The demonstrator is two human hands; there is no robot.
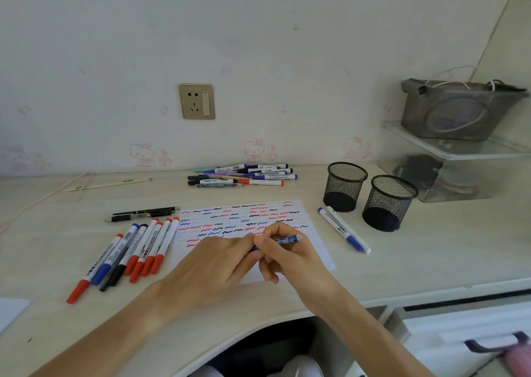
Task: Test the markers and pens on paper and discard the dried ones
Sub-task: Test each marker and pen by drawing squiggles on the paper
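Over the near edge of the paper (313, 250), mid-desk, both hands meet on one blue marker (287, 239). Right hand (283, 254) has fingers curled round the barrel, thumb and forefinger pinching it; left hand (218, 261) has fingertips closed on the marker's left end, likely capping or uncapping, can't tell which. Paper carries rows of red, blue and black squiggles. Tested-looking row of markers (126, 254) lies at the paper's left edge, two black pens (143, 214) behind it. Untested-looking pile (244, 174) sits at the desk's back edge. Two blue markers (343, 230) lie right of the paper, beside two mesh cups (370, 197).

To do it well: pull or push the cap straight along the barrel, keep the tip off the fingers, then draw one short squiggle on a bare patch near the sheet's front edge so a faint line shows.

Barrel print is visible on several markers but too small to read; no brand legible.
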